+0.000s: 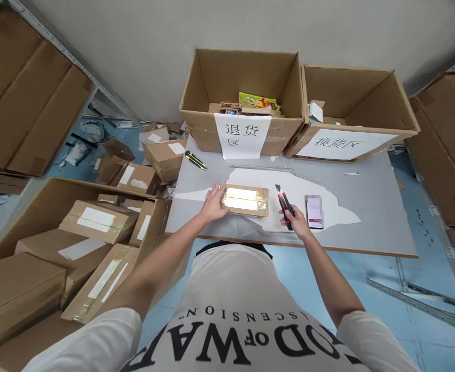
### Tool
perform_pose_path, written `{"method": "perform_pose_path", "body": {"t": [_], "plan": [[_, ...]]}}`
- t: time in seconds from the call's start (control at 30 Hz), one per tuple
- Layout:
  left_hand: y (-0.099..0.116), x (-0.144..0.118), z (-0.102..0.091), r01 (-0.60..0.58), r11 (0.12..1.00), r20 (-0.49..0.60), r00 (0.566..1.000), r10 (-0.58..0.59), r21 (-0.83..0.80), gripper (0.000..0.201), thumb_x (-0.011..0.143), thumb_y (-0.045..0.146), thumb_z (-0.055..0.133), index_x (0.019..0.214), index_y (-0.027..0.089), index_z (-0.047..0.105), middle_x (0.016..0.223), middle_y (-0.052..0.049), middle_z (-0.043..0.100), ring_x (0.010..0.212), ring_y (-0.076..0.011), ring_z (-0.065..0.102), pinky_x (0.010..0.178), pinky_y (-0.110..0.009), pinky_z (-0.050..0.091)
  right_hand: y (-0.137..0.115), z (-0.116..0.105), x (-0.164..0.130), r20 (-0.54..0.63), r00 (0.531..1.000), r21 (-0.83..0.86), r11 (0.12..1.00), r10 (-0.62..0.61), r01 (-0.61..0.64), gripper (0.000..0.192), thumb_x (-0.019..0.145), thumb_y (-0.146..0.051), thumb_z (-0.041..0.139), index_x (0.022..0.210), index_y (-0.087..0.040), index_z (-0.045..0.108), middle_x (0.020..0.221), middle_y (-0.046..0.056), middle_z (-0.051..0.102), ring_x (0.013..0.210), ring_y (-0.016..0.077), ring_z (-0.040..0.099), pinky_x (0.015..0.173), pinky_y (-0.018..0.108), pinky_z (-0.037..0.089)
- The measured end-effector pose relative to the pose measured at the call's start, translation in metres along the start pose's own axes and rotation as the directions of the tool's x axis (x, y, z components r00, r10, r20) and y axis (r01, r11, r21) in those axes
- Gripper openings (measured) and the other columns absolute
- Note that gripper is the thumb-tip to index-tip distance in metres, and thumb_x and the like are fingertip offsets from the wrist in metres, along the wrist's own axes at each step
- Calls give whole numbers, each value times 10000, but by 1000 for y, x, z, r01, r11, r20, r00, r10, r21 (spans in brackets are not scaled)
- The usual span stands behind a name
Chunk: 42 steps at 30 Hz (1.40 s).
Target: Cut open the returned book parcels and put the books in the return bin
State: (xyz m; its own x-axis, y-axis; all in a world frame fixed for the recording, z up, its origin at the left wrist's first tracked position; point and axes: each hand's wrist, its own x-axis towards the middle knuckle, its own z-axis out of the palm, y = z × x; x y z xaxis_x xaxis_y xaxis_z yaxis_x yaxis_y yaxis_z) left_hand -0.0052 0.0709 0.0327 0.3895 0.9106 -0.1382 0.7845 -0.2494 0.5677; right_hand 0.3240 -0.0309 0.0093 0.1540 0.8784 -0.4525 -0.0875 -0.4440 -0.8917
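A small taped cardboard parcel (246, 200) with a white label lies on the grey table in front of me. My left hand (214, 202) rests against its left end, fingers stretched along the side. In my right hand (296, 221) is a red and black box cutter (285, 206), its tip pointing away from me, to the right of the parcel. A phone (314, 212) with a lit screen lies just right of that hand. A second cutter, a yellow and black box cutter (195, 160), lies toward the table's back left.
Two open cartons with paper signs, a left carton (200, 129) and a right carton (399, 124), stand along the table's back edge. A large box (155, 217) full of parcels is at my left. Shelves with cartons (444, 139) flank both sides. More parcels (167, 160) lie beyond the table's left edge.
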Motion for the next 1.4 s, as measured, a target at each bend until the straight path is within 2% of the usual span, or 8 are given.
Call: {"method": "perform_pose_path", "body": {"t": [0.13, 0.2, 0.3, 0.53, 0.8, 1.03, 1.13, 1.4], "plan": [[24, 26, 0, -221, 935, 191, 967, 171, 279, 1156, 562, 652, 664, 1470, 148, 157, 1548, -179, 34, 1409, -397, 5, 1084, -619, -1, 17, 5, -19, 60, 997, -24, 999, 41, -39, 525, 735, -565, 611, 1109, -218, 488, 867, 23, 639, 448, 85, 517, 393, 244, 444], [31, 35, 5, -259, 898, 250, 952, 176, 355, 1260, 503, 732, 649, 1476, 134, 117, 1544, -197, 26, 1402, -417, -23, 1065, -637, -33, 20, 10, -22, 70, 997, -34, 999, 44, -41, 548, 741, -578, 594, 1135, -216, 477, 845, 21, 639, 435, 87, 504, 372, 239, 422], [34, 40, 13, -277, 874, 295, 941, 164, 399, 1294, 490, 780, 613, 1480, 129, 93, 1541, -202, 55, 1398, -421, -24, 1057, -643, -33, 21, 12, -24, 81, 995, -55, 997, 50, -46, 570, 745, -584, 582, 1163, -214, 462, 840, 21, 634, 441, 91, 502, 364, 235, 409], [31, 37, 18, -276, 878, 274, 946, 175, 390, 1275, 488, 786, 611, 1475, 135, 136, 1525, -186, 167, 1380, -414, 90, 1067, -627, -25, 14, 6, -26, 125, 986, -133, 987, 110, -93, 523, 775, -557, 555, 1158, -214, 456, 773, -18, 598, 416, 79, 471, 360, 230, 393], [32, 35, 21, -250, 892, 200, 962, 186, 376, 1180, 522, 728, 625, 1465, 165, 193, 1499, -175, 245, 1345, -385, 200, 1092, -588, 7, -1, -3, -21, 202, 969, -275, 958, 141, -82, 364, 815, -509, 520, 1027, -216, 476, 595, -74, 523, 352, 75, 434, 349, 213, 361], [28, 36, 23, -247, 898, 189, 964, 189, 364, 1214, 486, 748, 630, 1461, 163, 207, 1498, -178, 242, 1330, -400, 221, 1086, -599, 15, 6, -25, -37, 313, 917, -418, 903, 246, -100, 344, 830, -518, 486, 996, -217, 491, 559, -73, 522, 332, 79, 432, 328, 201, 329], [27, 37, 24, -250, 900, 188, 963, 193, 357, 1216, 488, 757, 621, 1464, 167, 201, 1499, -177, 239, 1330, -404, 220, 1086, -602, 13, 11, -26, -43, 333, 907, -404, 909, 256, -108, 368, 829, -531, 482, 1009, -210, 492, 566, -67, 528, 329, 77, 432, 324, 197, 319], [28, 37, 23, -247, 899, 209, 961, 180, 362, 1233, 489, 754, 636, 1470, 160, 185, 1513, -175, 207, 1355, -401, 178, 1091, -594, -23, 18, -22, -48, 276, 927, -343, 927, 256, -154, 410, 807, -547, 514, 1048, -215, 498, 583, -62, 540, 341, 77, 442, 336, 199, 339]]}}
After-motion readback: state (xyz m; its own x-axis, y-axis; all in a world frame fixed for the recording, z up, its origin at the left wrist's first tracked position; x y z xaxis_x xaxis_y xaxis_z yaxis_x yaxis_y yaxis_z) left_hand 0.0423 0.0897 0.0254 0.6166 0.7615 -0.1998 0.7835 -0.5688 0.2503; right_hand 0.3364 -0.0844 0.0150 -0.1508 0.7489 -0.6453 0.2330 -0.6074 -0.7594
